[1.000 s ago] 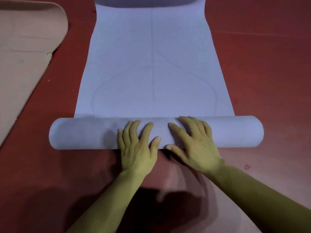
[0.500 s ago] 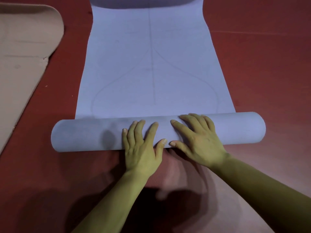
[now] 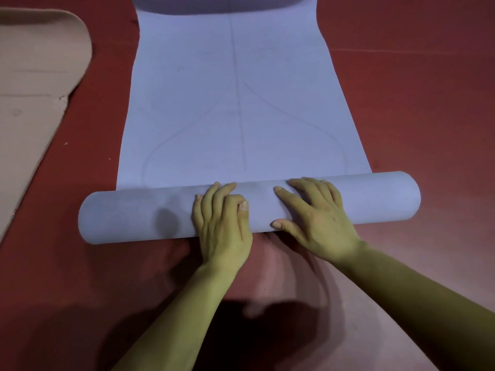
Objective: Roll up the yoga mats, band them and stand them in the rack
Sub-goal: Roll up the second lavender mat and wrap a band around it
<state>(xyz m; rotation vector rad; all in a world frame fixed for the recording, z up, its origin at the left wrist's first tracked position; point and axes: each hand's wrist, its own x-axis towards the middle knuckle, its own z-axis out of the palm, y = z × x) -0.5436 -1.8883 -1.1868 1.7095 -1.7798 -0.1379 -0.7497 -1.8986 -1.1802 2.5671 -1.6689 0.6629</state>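
Head view: left hand [image 3: 223, 231] and right hand [image 3: 318, 223] side by side, fingers [image 3: 288, 195] spread flat, gripping nothing, atop half-rolled blue mat [image 3: 241, 103] on red floor [image 3: 415, 103]; beige mat [image 3: 32, 89] far left.

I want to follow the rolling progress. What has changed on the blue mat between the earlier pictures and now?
The roll has moved a little further away from the person, taking up slightly more of the flat blue mat. Its right end now sits further ahead than its left. The left hand and right hand stay flat on the roll near its middle. The beige mat on the left has not been touched.
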